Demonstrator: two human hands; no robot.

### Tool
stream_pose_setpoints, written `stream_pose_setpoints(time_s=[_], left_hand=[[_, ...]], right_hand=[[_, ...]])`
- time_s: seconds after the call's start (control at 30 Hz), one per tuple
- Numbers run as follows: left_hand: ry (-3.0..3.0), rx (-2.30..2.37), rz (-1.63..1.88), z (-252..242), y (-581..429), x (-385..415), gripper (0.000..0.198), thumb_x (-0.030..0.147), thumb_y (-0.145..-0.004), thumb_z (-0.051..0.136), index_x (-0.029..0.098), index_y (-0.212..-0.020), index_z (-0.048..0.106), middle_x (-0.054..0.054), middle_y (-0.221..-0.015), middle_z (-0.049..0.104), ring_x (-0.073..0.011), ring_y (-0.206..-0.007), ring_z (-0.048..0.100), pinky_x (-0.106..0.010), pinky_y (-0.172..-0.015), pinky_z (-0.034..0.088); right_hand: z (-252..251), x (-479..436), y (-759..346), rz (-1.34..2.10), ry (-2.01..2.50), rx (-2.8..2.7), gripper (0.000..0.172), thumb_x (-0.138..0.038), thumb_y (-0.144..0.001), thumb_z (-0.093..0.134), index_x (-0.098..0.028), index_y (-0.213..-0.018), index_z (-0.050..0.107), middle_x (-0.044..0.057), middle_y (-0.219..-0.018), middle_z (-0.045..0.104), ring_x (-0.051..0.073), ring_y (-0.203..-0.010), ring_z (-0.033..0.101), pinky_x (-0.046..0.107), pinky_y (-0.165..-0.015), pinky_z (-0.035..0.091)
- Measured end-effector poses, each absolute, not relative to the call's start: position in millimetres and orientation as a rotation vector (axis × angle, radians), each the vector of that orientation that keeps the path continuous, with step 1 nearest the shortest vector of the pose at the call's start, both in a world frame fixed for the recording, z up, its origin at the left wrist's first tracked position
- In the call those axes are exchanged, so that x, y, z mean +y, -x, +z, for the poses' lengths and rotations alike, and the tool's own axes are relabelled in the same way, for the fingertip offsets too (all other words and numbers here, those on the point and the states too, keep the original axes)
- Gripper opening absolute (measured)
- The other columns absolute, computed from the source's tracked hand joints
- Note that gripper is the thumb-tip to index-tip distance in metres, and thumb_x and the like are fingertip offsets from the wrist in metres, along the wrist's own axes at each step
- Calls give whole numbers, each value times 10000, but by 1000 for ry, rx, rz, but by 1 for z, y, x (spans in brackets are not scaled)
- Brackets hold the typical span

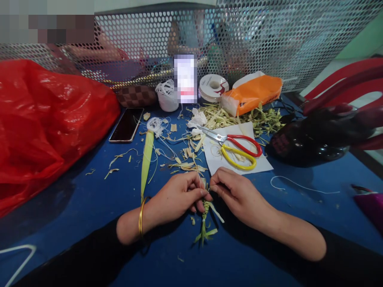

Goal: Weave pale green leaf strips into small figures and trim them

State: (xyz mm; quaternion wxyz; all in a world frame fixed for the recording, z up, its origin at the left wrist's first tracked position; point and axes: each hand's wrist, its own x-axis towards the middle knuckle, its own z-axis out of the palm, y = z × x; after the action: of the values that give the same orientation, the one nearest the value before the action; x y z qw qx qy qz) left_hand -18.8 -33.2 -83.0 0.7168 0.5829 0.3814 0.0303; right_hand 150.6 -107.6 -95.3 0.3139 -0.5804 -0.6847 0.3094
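Observation:
A small braided strip of pale green leaf point(206, 206), with frayed ends fanning out below, is pinched upright between the thumb and fingers of my left hand point(181, 194). A thin white thread point(199, 177) runs over the left fingers to the top of the braid. Close beside it, the fingertips of my right hand point(236, 192) are pressed together, seemingly on that thread; the fingers partly hide it. Scissors point(222, 138) with one red and one yellow handle lie on white paper point(213, 160) just beyond my right hand. Past my left wrist lies a long folded green leaf point(147, 159).
Leaf scraps point(188, 153) and a heap of leaf trimmings point(263, 118) litter the blue table point(98, 223). Behind are a phone point(126, 125), a white string ball point(166, 95), a ribbon spool point(213, 88) and an orange packet point(254, 93). A red bag point(54, 127) flanks the left, a black glossy object point(311, 137) the right.

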Motion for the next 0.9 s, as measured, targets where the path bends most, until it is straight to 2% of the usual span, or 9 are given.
stream_pose_setpoints(time_s=[0.2, 0.3, 0.5, 0.77, 0.9], left_hand=[[-1277, 868, 68, -82, 18, -34, 93, 188, -840, 541, 162, -769, 486, -13, -772, 701, -65, -544, 622, -171, -489, 440], [-1300, 854, 65, -83, 18, -33, 100, 206, -844, 543, 170, -768, 487, 14, -639, 668, -76, -528, 612, -177, -498, 442], [-1290, 844, 82, -86, 20, -34, 105, 225, -836, 561, 169, -770, 503, 3, -696, 678, -72, -535, 609, -174, -493, 441], [-1364, 887, 60, -82, 18, -32, 103, 229, -821, 583, 172, -758, 524, 44, -519, 597, -69, -433, 526, -152, -394, 388], [-1349, 890, 59, -82, 19, -31, 92, 218, -807, 593, 170, -759, 530, 54, -497, 587, -59, -400, 496, -140, -368, 373]], right_hand=[[-93, -107, -151, 877, 1520, -1736, 179, -165, -943, 445, -196, -811, 562, 14, -786, 570, 140, -741, 542, 270, -677, 416], [-93, -107, -152, 906, 1521, -1734, 134, -177, -924, 500, -197, -824, 587, 11, -794, 590, 139, -752, 559, 266, -679, 423], [-93, -107, -152, 865, 1501, -1795, 172, -131, -903, 495, -193, -750, 546, 2, -748, 566, 131, -708, 535, 257, -638, 400], [-96, -107, -148, 824, 1497, -1762, 165, -152, -909, 476, -189, -763, 544, 14, -762, 558, 137, -714, 532, 270, -645, 397], [-97, -108, -148, 815, 1495, -1758, 162, -159, -907, 478, -189, -764, 546, 12, -761, 559, 136, -706, 531, 273, -641, 395]])
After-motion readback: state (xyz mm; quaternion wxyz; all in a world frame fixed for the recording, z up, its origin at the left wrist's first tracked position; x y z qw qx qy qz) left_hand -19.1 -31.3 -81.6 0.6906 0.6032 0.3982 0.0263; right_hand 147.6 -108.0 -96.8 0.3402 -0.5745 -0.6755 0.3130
